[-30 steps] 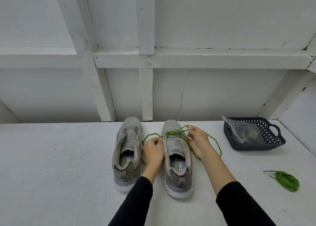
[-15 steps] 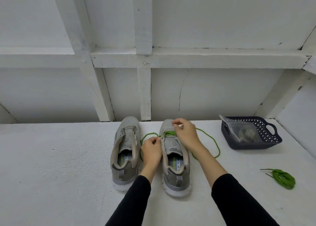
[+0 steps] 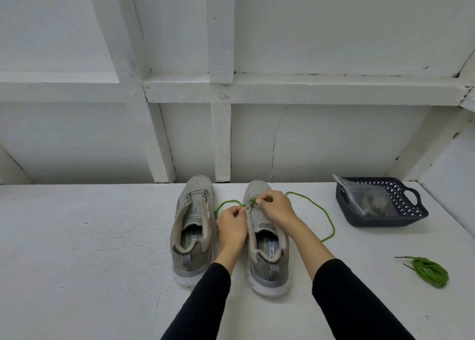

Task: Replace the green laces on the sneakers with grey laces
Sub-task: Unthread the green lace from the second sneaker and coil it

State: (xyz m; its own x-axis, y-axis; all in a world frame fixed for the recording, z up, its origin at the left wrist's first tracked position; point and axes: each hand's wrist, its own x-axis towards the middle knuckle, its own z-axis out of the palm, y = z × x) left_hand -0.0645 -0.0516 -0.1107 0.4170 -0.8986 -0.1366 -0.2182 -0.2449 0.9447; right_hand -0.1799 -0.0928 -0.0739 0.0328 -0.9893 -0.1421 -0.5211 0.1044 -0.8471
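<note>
"MORY FOA" can be read on the insole of the right sneaker (image 3: 267,239), set beside the unlaced left sneaker (image 3: 194,226) on the white bench (image 3: 90,249). Its green lace (image 3: 322,212) is pinched near the toe by the left hand (image 3: 231,224) and the right hand (image 3: 276,207). A loose green lace bundle (image 3: 428,271) and a dark basket (image 3: 401,211) holding a bagged lace (image 3: 370,200) are seen to the right.

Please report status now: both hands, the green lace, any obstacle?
Left hand and right hand both pinch green lace at right sneaker. Lace nearly out. No obstacle.
</note>
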